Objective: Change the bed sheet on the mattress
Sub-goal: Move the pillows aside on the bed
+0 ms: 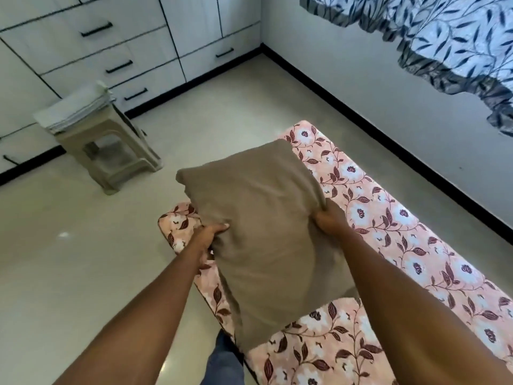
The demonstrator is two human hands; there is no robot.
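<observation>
My left grip and right grip both clutching the brown pillow, held above the floral sheet (pink, with dark leaves)

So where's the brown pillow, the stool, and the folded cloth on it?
brown pillow (258,218): head view, middle of its upper face.
stool (84,161): head view, its front left leg.
folded cloth (75,107): head view, top layer of the pile.
</observation>
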